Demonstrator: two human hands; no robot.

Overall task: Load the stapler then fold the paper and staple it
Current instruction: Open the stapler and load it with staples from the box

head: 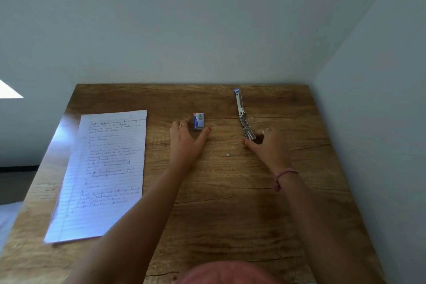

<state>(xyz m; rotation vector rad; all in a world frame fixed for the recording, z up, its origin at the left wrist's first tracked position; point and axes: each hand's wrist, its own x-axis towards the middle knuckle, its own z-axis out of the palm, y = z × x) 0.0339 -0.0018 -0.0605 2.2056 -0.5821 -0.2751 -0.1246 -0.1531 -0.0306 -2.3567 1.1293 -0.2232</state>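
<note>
**A:** What carries it all?

**B:** A wooden table (230, 203) with a strong grain, pushed into a corner where two pale walls meet. Its far edge runs along the back wall.

**A:** And the biggest thing on it?

**B:** The paper (101, 175), a lined sheet covered in handwriting. It lies flat along the table's left edge, slightly skewed, its near corner close to the near left part of the table.

**A:** The hands?

**B:** Both arms reach forward from the near edge. The left hand (186, 138) lies spread, fingers apart, with thumb and forefinger at either side of the near end of the staple box (198, 121). Whether they actually pinch the box I cannot tell. The right hand (269, 143) is loosely curled, its fingers touching the near end of the stapler (243, 115); it does not look closed around it, and a firm hold I cannot confirm. A pink band (284, 174) sits on that wrist.

**A:** Where is the stapler?

**B:** Toward the far right of the table, swung fully open into one long line, its far tip near the far edge.

**A:** The box?

**B:** Small, blue and white, mid-table toward the far edge, left of the stapler and well apart from it.

**A:** Anything smaller?

**B:** A tiny pale speck (227, 155) on the wood between the two hands.
</note>
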